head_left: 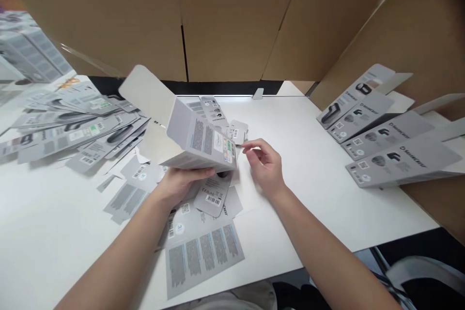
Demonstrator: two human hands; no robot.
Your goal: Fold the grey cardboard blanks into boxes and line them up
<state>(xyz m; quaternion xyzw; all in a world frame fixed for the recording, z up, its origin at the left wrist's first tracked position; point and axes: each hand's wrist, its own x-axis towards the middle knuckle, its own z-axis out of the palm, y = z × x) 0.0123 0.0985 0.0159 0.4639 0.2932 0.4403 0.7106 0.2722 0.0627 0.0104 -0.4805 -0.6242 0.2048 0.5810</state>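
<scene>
Head view: left hand (181, 184) clamped under half-folded grey printed cardboard box (198, 143); right hand (265, 164) loosely open, empty, beside box. Risk: one-sided grip lets unlocked flap spring open.

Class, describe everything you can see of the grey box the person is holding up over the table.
The grey box looks like thin printed cardboard, partly folded into shape. Its upper flap stands open, plain on the inside, pointing up and left. The facing panel carries blocks of small print and a label with green. The left hand grips it from below, tilted, above flat grey cards; the right hand is at its right edge, contact unclear.
</scene>
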